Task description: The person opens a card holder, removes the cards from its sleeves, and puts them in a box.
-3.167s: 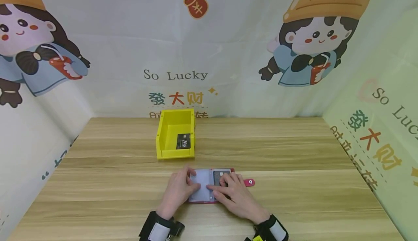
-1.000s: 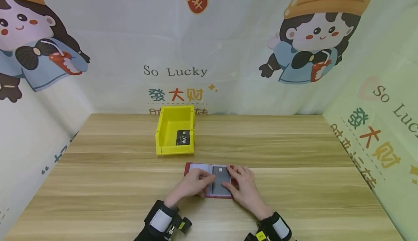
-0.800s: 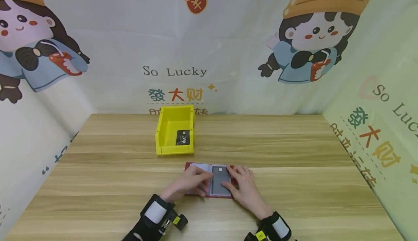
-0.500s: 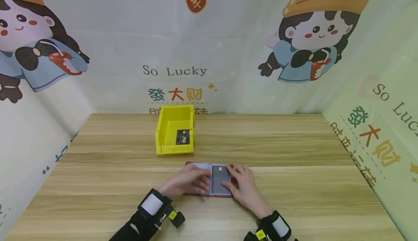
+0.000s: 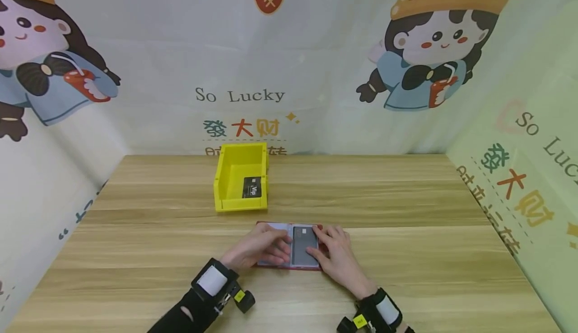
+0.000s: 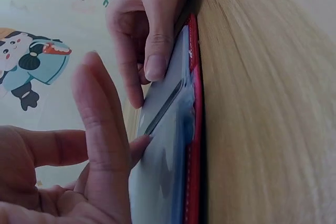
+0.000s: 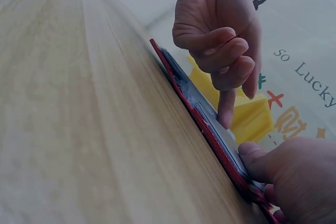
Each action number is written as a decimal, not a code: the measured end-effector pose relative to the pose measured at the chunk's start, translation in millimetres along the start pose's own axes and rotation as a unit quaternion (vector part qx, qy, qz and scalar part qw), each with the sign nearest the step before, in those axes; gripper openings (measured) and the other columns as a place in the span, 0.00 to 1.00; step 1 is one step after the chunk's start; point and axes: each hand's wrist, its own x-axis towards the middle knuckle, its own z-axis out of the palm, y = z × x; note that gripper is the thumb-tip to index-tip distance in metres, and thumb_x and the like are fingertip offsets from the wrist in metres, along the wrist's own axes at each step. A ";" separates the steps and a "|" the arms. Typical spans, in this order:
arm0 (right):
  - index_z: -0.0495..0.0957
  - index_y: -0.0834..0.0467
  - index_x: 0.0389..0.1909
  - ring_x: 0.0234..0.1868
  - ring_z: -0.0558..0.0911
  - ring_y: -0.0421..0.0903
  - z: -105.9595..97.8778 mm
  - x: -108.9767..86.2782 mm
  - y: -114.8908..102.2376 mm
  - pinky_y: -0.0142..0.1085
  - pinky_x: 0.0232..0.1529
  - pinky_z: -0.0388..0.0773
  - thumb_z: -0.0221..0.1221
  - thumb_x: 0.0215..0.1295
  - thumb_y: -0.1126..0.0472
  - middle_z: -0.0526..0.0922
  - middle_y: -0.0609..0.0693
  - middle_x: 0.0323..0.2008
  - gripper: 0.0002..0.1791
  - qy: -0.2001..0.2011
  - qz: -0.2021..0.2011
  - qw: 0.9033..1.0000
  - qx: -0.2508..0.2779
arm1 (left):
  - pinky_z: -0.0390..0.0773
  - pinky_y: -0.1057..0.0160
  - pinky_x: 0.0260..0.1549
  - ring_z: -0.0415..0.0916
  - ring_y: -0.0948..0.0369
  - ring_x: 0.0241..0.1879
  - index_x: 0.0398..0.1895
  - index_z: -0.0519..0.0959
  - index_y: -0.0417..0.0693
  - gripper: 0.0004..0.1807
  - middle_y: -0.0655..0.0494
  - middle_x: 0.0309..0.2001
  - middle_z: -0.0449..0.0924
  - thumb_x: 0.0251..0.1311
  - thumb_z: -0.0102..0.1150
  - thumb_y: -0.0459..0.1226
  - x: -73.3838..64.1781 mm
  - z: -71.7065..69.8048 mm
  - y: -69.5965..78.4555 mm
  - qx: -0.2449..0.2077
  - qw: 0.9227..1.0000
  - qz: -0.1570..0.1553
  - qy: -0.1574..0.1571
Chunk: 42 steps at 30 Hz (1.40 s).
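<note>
An open card holder (image 5: 295,269) with a red cover and clear sleeves lies on the table between the hands. In its right-hand sleeve is a dark grey card (image 5: 304,248) with a chip near the top. My right hand (image 5: 339,257) grips the holder's right edge, thumb on the card side and fingers around the border. Over the left-hand sleeve is my left hand (image 5: 259,247), its fingers loosely bent. In the right wrist view, one fingertip (image 7: 226,116) of the left hand reaches down to the sleeves. The holder's snap strap is hidden behind the right hand.
A yellow bin (image 5: 241,205) stands behind the holder, with a black VIP card (image 5: 252,187) inside. Printed cloth (image 5: 325,72) hangs at the back and sides of the wooden table (image 5: 406,202). Camera straps are on both wrists.
Earlier, the right hand pressed on the card; it has since shifted to the holder's right edge. The left hand moved across to the card's left side, then drew back left, its fingers loosening.
</note>
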 end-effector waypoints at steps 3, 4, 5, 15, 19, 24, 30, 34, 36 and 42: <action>0.78 0.68 0.60 0.45 0.70 0.44 -0.3 0.8 -0.3 0.44 0.52 0.62 0.69 0.61 0.60 0.80 0.51 0.39 0.28 -0.002 0.000 1.000 -0.001 | 0.82 0.72 0.27 0.82 0.67 0.24 0.54 0.73 0.27 0.19 0.56 0.27 0.82 0.76 0.43 0.37 0.2 -0.5 1.1 -0.009 1.000 -0.004 0.003; 0.78 0.68 0.60 0.45 0.70 0.44 -0.4 0.9 -0.6 0.43 0.52 0.62 0.69 0.61 0.60 0.79 0.51 0.39 0.27 -0.002 0.000 1.000 -0.001 | 0.82 0.72 0.27 0.82 0.67 0.24 0.54 0.73 0.27 0.19 0.56 0.27 0.82 0.76 0.43 0.37 0.2 -0.6 1.1 -0.014 1.000 -0.005 0.005; 0.78 0.68 0.60 0.45 0.70 0.44 -0.7 1.0 -0.9 0.43 0.51 0.62 0.69 0.61 0.60 0.79 0.51 0.39 0.27 -0.001 -0.001 1.000 0.000 | 0.82 0.72 0.27 0.81 0.68 0.24 0.54 0.73 0.27 0.19 0.56 0.27 0.82 0.76 0.43 0.37 0.3 -0.7 1.1 -0.021 1.000 -0.008 0.006; 0.77 0.68 0.60 0.45 0.70 0.46 -0.7 0.4 -1.1 0.43 0.51 0.62 0.69 0.61 0.59 0.80 0.51 0.41 0.29 -0.007 0.003 1.000 0.001 | 0.80 0.74 0.24 0.79 0.70 0.20 0.50 0.77 0.28 0.15 0.58 0.23 0.82 0.72 0.50 0.34 1.1 2.3 -3.9 -0.053 0.998 -0.020 0.022; 0.77 0.68 0.61 0.48 0.72 0.50 -0.7 0.5 -0.2 0.48 0.55 0.63 0.69 0.62 0.59 0.81 0.54 0.43 0.29 -0.014 0.004 1.000 0.008 | 0.77 0.75 0.19 0.76 0.72 0.16 0.39 0.80 0.28 0.14 0.60 0.17 0.78 0.70 0.55 0.35 2.8 4.0 -5.7 0.006 0.999 0.013 0.030; 0.77 0.69 0.61 0.50 0.72 0.51 -1.2 0.6 0.8 0.49 0.56 0.63 0.68 0.63 0.58 0.81 0.55 0.44 0.28 -0.019 0.002 1.000 0.004 | 0.71 0.75 0.14 0.71 0.72 0.12 0.28 0.83 0.32 0.15 0.61 0.13 0.73 0.66 0.63 0.38 8.9 7.8 -4.8 0.123 0.989 0.047 0.072; 0.76 0.68 0.62 0.50 0.72 0.51 -2.1 -0.2 1.0 0.48 0.55 0.62 0.67 0.64 0.58 0.80 0.55 0.45 0.29 -0.026 0.004 1.000 0.003 | 0.69 0.75 0.12 0.68 0.71 0.10 0.27 0.85 0.35 0.12 0.62 0.11 0.73 0.63 0.66 0.36 16.0 10.0 -6.8 0.167 0.979 0.053 0.101; 0.76 0.69 0.62 0.50 0.72 0.52 -2.9 -0.6 0.5 0.48 0.56 0.62 0.67 0.64 0.58 0.80 0.55 0.45 0.29 -0.028 0.005 1.000 0.006 | 0.69 0.75 0.12 0.67 0.71 0.10 0.26 0.85 0.35 0.12 0.61 0.11 0.73 0.63 0.65 0.36 16.8 9.6 -7.3 0.174 0.978 0.059 0.099; 0.75 0.69 0.62 0.51 0.72 0.52 -3.1 -0.5 0.4 0.49 0.56 0.62 0.66 0.64 0.58 0.80 0.55 0.45 0.29 -0.030 0.005 1.000 0.005 | 0.69 0.75 0.12 0.67 0.71 0.10 0.26 0.85 0.35 0.12 0.61 0.11 0.73 0.64 0.65 0.36 16.7 9.1 -7.2 0.178 0.977 0.061 0.097; 0.75 0.70 0.63 0.50 0.71 0.52 -3.1 0.3 0.2 0.49 0.56 0.62 0.66 0.64 0.58 0.80 0.55 0.45 0.29 -0.034 0.003 0.999 0.005 | 0.68 0.75 0.12 0.67 0.71 0.10 0.26 0.84 0.34 0.13 0.61 0.11 0.72 0.64 0.64 0.36 15.5 7.4 -6.9 0.182 0.977 0.059 0.092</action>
